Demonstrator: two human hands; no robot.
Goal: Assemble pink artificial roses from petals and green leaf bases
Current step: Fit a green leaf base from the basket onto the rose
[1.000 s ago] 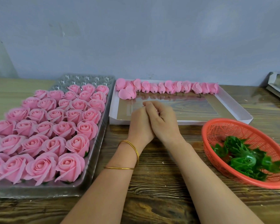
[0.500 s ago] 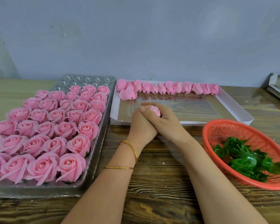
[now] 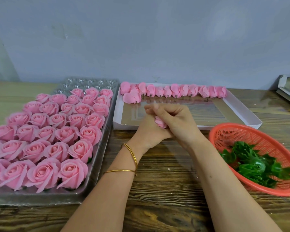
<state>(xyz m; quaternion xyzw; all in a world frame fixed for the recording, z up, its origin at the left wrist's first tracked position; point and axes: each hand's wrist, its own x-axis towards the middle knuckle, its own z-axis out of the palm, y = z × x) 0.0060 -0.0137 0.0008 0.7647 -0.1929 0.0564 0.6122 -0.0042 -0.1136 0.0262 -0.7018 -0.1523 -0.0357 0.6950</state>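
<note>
Both hands meet over the front edge of the white box, wrapped around one pink rose head (image 3: 160, 122). My left hand (image 3: 149, 128) cups it from the left, and my right hand (image 3: 179, 121) curls over it from the right. Only a small part of the rose shows between the fingers. A row of pink petal buds (image 3: 174, 91) lines the far edge of the white box (image 3: 241, 113). Green leaf bases (image 3: 256, 166) lie in a red basket (image 3: 233, 131) at the right.
A clear plastic tray (image 3: 97, 174) at the left holds several finished pink roses (image 3: 57, 131), with bare cups at its far end. The wooden table (image 3: 166, 190) runs to a blue-grey wall. Stacked flat trays (image 3: 288, 91) sit at the far right.
My hands have shifted slightly and parted at the fingers, so the pink rose head, hidden a second ago, now shows between them.
</note>
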